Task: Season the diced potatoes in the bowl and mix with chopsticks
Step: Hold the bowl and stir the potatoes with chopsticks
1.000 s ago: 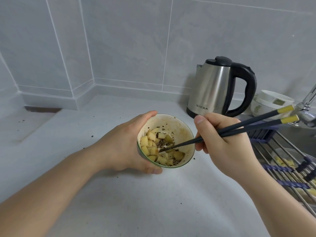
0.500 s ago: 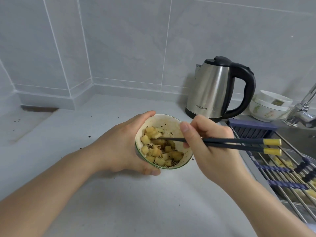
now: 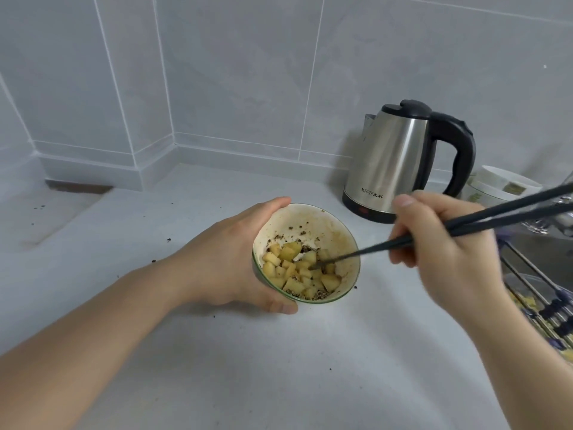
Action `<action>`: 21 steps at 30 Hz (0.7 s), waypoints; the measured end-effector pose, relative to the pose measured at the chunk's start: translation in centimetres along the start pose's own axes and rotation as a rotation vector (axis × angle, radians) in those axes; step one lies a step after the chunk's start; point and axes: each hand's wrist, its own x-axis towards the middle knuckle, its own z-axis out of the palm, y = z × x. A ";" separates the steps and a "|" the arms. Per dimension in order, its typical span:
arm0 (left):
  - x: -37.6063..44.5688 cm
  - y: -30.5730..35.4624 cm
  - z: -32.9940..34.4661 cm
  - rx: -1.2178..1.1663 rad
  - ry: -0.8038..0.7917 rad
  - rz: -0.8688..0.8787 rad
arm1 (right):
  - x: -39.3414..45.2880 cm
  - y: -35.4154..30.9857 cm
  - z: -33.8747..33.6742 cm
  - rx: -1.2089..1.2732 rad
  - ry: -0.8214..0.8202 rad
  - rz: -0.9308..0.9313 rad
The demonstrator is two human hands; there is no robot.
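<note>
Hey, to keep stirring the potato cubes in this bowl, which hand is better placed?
The right hand: it already grips the dark chopsticks, tips among the yellow diced potatoes. The left hand cups the small white green-rimmed bowl, steadying it.

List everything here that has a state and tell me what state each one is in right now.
bowl: tilted toward the camera, gripped on its left side
diced potatoes: heaped at the bowl's low side, flecked with dark seasoning
chopsticks: tips down among the potatoes
left hand: wrapped round the bowl
right hand: holding the chopsticks
kettle: upright, lid closed
counter: speckled with spilled seasoning
</note>
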 end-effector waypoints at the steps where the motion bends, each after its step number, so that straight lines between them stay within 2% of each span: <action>1: 0.0 0.0 0.0 0.005 0.002 -0.002 | 0.2 -0.1 -0.6 0.063 0.015 0.011; 4: 0.0 0.0 0.0 0.009 0.007 0.001 | 0.4 -0.2 -1.2 0.153 -0.034 0.030; 8: -0.1 0.1 0.1 0.020 0.008 0.006 | -0.1 -0.1 0.1 0.111 -0.201 0.078; 10: -0.1 0.2 0.0 0.022 0.005 -0.006 | -0.8 -0.4 1.3 0.091 -0.229 0.061; 12: -0.1 0.3 0.0 0.022 0.009 -0.008 | -1.2 -0.4 2.0 0.041 -0.209 0.023; 16: -0.2 0.4 0.1 0.035 0.010 -0.014 | -0.5 0.0 1.1 -0.072 -0.067 -0.010; 21: -0.1 0.5 0.0 0.025 0.014 -0.030 | 0.2 0.0 -0.6 -0.052 0.010 0.056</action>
